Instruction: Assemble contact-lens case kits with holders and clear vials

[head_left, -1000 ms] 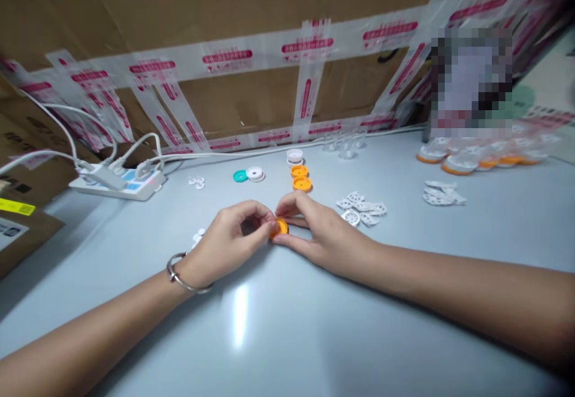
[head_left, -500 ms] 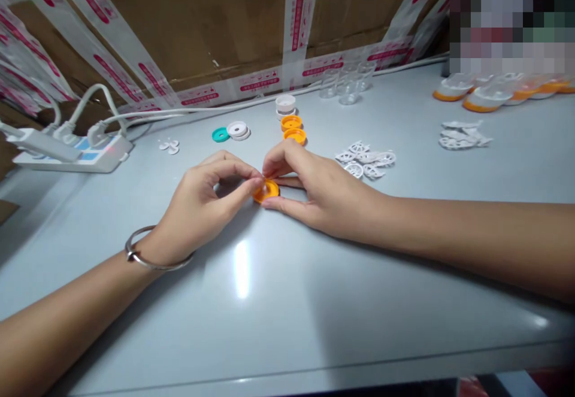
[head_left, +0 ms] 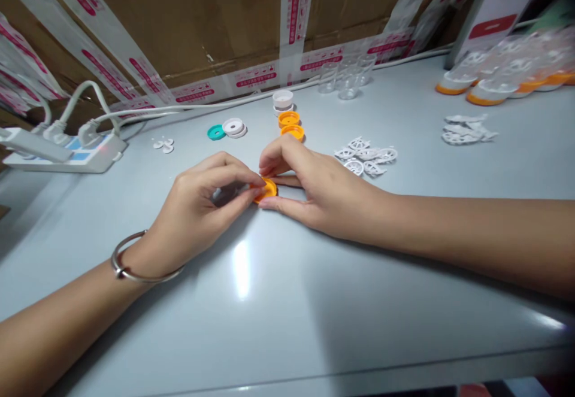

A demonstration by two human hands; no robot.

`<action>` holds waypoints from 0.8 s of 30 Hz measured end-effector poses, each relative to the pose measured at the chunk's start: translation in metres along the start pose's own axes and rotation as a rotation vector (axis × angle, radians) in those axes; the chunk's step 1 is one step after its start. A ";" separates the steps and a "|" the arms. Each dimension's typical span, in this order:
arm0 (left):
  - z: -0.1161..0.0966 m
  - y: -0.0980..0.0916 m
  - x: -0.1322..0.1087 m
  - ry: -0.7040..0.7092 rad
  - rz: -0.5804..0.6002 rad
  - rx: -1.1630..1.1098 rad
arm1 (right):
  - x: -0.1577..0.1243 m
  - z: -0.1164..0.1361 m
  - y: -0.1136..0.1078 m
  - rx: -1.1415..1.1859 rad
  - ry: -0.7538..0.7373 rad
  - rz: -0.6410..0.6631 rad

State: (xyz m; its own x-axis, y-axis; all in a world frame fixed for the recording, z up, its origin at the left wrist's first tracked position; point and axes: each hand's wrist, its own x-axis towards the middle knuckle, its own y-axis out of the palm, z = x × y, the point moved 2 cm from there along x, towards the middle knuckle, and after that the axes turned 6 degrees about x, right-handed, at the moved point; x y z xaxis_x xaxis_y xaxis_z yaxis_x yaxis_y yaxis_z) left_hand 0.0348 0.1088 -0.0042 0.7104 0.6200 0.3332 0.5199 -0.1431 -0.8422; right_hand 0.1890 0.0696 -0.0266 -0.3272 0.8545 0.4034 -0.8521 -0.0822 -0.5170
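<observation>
A shallow round orange plastic cap [head_left: 270,189] lies on the table between my two hands. My right hand [head_left: 309,187] has its thumb on the near edge and fingers around the far edge, gripping it. From the left, my left hand [head_left: 211,193] reaches its thumb and index fingertip together over the cap's left part; whatever they pinch is hidden. Beyond the hands stand two more orange caps [head_left: 292,132] in a row with white caps [head_left: 283,99]. A teal cap [head_left: 216,133] lies beside stacked white discs [head_left: 234,126]. Small white stemmed discs [head_left: 167,145] lie farther left.
White openwork plastic parts [head_left: 368,156] are heaped beyond my right forearm, with another white pile [head_left: 467,130] farther right. Clear cups [head_left: 348,87] stand near the taped cardboard box [head_left: 215,26]. A power strip [head_left: 99,151] sits left; orange-based clear containers [head_left: 494,90] are grouped right.
My left fingertips have shifted slightly left and lower on the orange cap. My right hand keeps its grip on it. The view has turned slightly, showing more of the right background.
</observation>
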 end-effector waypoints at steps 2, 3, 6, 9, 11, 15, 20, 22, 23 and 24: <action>0.000 -0.001 0.000 0.000 0.002 0.008 | 0.000 0.000 0.000 -0.003 -0.005 0.001; 0.000 -0.003 -0.001 0.005 -0.004 0.020 | 0.000 0.000 -0.001 -0.007 -0.006 0.000; -0.003 -0.007 -0.003 0.068 -0.014 0.093 | 0.001 0.002 -0.003 -0.041 -0.003 -0.009; -0.005 -0.010 -0.005 0.134 0.004 0.179 | 0.002 0.004 -0.005 -0.087 0.013 -0.015; -0.005 -0.010 -0.006 0.138 0.015 0.209 | 0.002 0.005 -0.007 -0.082 0.034 -0.017; -0.003 -0.007 -0.007 0.140 0.001 0.215 | 0.001 0.006 -0.008 -0.060 0.071 -0.007; -0.002 -0.004 -0.008 0.198 -0.042 0.201 | 0.002 0.005 -0.008 -0.113 0.054 -0.011; -0.002 -0.003 -0.009 0.215 -0.055 0.206 | 0.002 0.006 -0.008 -0.101 0.043 -0.017; -0.002 -0.003 -0.009 0.222 -0.060 0.212 | 0.002 0.006 -0.008 -0.100 0.038 -0.017; -0.002 -0.003 -0.009 0.226 -0.063 0.219 | 0.002 0.006 -0.008 -0.107 0.031 -0.013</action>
State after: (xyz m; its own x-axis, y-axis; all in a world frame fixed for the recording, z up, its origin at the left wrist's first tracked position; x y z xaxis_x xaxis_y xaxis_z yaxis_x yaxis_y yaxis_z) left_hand 0.0275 0.1024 -0.0036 0.7799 0.4320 0.4529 0.4696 0.0746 -0.8797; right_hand 0.1928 0.0685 -0.0172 -0.3026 0.8707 0.3878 -0.8071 -0.0176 -0.5902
